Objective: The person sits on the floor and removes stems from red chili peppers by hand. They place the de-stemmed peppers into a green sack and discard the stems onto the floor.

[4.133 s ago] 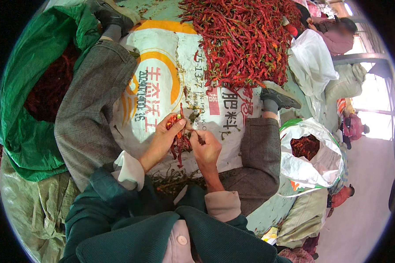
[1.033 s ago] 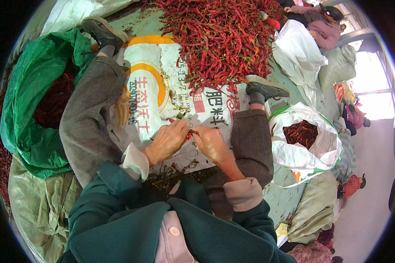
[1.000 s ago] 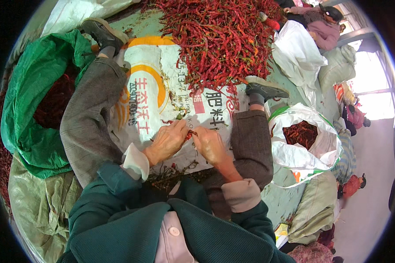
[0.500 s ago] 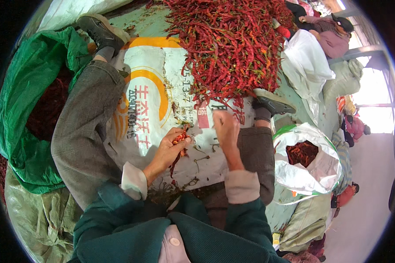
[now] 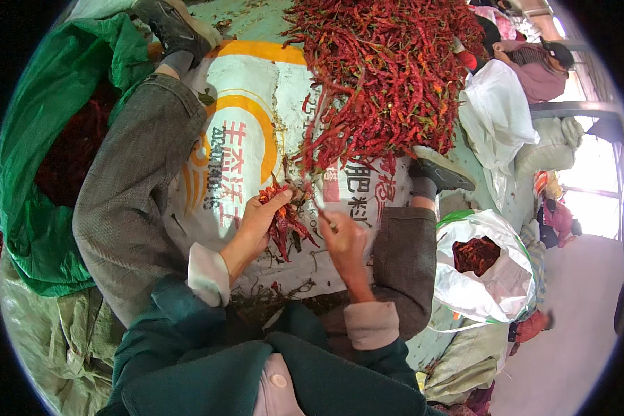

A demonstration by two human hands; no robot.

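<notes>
My left hand (image 5: 255,225) is closed round a bunch of dried red chili peppers (image 5: 282,232), whose tips hang down beside the fingers. Just right of the bunch, my right hand (image 5: 344,244) is closed, thumb and fingers pinched together. Something thin and blurred shows at its fingertips, too smeared to name. Both hands are above a printed white sack (image 5: 246,80) spread flat between my legs, with loose stems scattered on it. Beyond them a big heap of red chili peppers (image 5: 395,76) reaches onto the sack's far right part.
A green sack (image 5: 31,173) with dark red contents stands open at the left. To the right is an open white bag (image 5: 489,295) holding red peppers. Farther right, a white sack (image 5: 496,111) lies near a seated person (image 5: 537,73). My shoes flank the spread sack.
My left hand now holds a fuller bunch of chili peppers. My right hand has come lower and closer to the left one. The whole view has shifted slightly.
</notes>
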